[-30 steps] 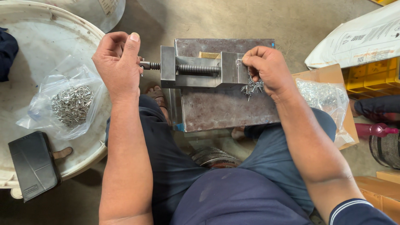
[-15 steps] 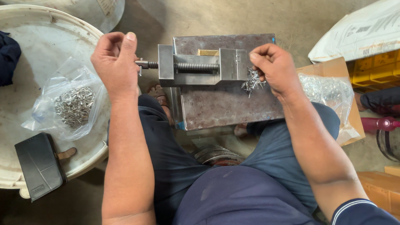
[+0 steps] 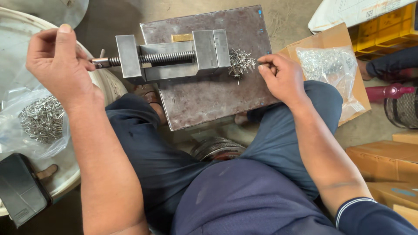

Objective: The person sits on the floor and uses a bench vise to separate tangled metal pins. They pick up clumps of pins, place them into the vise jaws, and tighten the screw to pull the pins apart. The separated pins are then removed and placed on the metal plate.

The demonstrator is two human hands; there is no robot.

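Left hand [image 3: 61, 65] is curled at the handle end of the vise screw [image 3: 167, 58], fingers closed around the handle, thumb pointing up. The small steel vise [image 3: 174, 54] sits just to its right, bolted on a worn metal plate [image 3: 217, 93] across the person's lap. Right hand [image 3: 283, 78] pinches at the little heap of metal pins [image 3: 241, 63], which lies just left of its fingertips, touching the vise's far jaw block. Below the left hand, a clear bag of pins [image 3: 41, 119] rests on a white tub [image 3: 13, 52]. Beyond the right hand, another bag [image 3: 333, 65] lies on cardboard.
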